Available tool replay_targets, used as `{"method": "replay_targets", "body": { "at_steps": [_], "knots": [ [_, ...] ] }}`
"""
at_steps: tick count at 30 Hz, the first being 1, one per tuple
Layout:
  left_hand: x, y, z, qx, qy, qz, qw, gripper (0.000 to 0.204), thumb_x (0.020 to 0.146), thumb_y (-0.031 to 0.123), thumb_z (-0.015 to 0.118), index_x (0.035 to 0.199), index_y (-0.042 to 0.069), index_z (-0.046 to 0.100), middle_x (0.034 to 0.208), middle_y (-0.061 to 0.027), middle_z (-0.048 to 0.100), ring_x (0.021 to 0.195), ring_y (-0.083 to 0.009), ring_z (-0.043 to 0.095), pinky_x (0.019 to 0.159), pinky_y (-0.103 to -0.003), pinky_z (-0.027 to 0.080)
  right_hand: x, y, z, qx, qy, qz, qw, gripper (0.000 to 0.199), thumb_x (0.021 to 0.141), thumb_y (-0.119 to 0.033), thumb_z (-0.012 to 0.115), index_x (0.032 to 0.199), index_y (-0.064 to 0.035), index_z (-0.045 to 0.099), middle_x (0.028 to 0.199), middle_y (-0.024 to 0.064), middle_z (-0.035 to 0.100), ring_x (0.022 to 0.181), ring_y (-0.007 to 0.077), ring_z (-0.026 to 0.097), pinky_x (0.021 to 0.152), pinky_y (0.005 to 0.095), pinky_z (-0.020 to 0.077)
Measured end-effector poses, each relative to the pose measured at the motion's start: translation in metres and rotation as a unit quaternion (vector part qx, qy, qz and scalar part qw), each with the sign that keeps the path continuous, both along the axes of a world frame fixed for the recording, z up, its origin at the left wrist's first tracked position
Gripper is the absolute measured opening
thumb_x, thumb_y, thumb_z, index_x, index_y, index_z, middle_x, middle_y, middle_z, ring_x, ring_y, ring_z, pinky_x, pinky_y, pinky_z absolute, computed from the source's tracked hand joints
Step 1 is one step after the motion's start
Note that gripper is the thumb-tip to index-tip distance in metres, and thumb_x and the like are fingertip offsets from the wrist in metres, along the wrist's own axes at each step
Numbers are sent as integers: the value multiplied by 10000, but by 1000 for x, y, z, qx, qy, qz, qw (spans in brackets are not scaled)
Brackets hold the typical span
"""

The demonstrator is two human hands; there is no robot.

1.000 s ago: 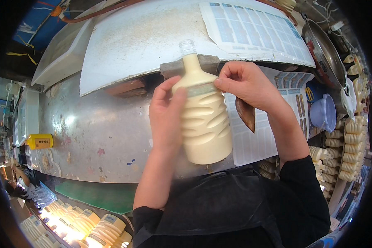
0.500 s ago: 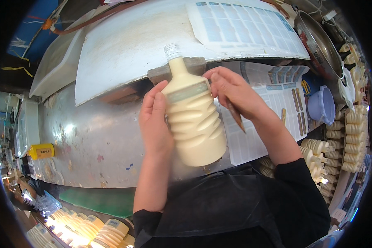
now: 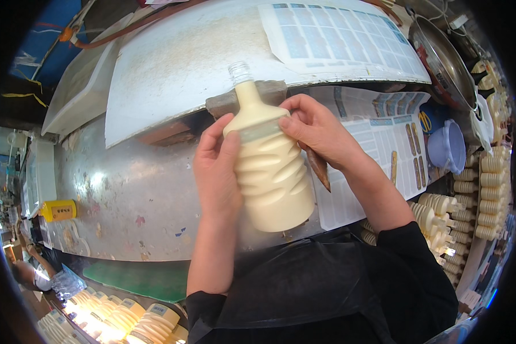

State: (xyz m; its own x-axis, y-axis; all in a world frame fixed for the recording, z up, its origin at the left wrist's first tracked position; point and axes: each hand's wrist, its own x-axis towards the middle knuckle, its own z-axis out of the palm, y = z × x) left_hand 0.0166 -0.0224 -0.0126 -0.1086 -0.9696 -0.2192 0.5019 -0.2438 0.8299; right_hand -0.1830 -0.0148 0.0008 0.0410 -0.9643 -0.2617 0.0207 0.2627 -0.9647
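- Left hand [image 3: 217, 172]: wrapped around the left side of a ribbed plastic bottle [image 3: 272, 172]; thumb lies along the front, other fingers are hidden behind it. Grip is closed on the bottle.
- Right hand [image 3: 321, 131]: fingertips pressed on a pale band [image 3: 258, 131] around the bottle's shoulder. Hand is curled shut against the bottle; a dark brown blade-like piece [image 3: 318, 166] shows below the palm, and whether it is held cannot be told.
- Bottle: filled with cream-coloured liquid, uncapped, clear threaded neck tilted away from the person. It is held above the metal worktop [image 3: 126, 195], clear of the surface, in front of the body.
- Surroundings: a white board [image 3: 183, 63] lies beyond the bottle, bearing a sheet of labels [image 3: 338, 40]. More printed sheets [image 3: 378, 143] lie to the right, beside a lilac cup [image 3: 447, 146].
- Filled bottles stand in rows at lower left [image 3: 114, 321] and at right [image 3: 441, 218].
- A yellow box [image 3: 57, 210] sits on the worktop's left edge.
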Motion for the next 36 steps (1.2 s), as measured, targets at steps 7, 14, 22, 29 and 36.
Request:
{"method": "replay_targets", "body": {
  "at_steps": [7,14,22,29,36],
  "knots": [
    [1,-1,-2,-4,2,-3,1000,332,1022,89,594,1344,11,606,1244,-91,656,1080,-140,627,963,-308,518,1,0,0,3,-3,-3,1000,344,1009,-277,676,1218,-31,559,874,-35,591,683,11,478,590,179,383],
    [10,3,-6,17,33,-3,999,350,1059,114,515,1390,25,589,1263,-91,668,1100,-141,636,974,-303,515,-12,5,15,38,-24,25,999,371,1014,-293,648,1271,-33,586,967,-2,633,845,65,563,775,245,483],
    [8,11,6,17,33,-10,999,385,1028,88,554,1398,-19,533,1286,-124,634,1129,-191,635,1000,-342,522,3,7,16,-20,20,3,1000,370,1015,-273,648,1266,-9,581,938,-22,601,871,50,540,786,220,443],
    [2,10,2,-15,1,3,1000,452,954,51,689,1372,-1,524,1186,-119,639,1043,-165,639,913,-314,549,6,6,12,-28,59,-4,998,373,997,-279,672,1253,-23,583,912,-31,596,790,28,504,695,195,414],
    [2,10,3,-13,6,6,1000,432,956,56,690,1355,-12,538,1204,-123,646,1041,-159,641,905,-306,548,10,7,12,-32,31,-25,999,363,983,-266,698,1233,-23,596,870,-27,601,807,38,538,719,211,435]
  ]
}}
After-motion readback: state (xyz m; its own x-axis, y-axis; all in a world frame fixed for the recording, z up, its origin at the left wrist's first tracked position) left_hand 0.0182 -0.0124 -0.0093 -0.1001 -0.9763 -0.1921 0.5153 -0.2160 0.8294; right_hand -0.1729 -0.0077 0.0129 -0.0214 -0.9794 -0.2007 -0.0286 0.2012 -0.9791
